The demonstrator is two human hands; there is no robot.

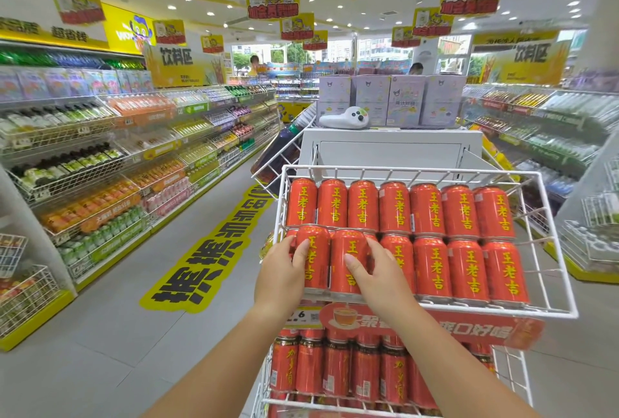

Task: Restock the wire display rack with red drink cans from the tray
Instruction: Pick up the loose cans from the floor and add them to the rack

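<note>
- Left hand holds one red drink can, right hand another, near left of white wire display rack
- Better push both upright, labels facing out

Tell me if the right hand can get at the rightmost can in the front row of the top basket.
Probably yes. The right hand rests on a can at the left end, and the rightmost can stands exposed at the wire basket front, with nothing in between but other cans' faces.
</note>
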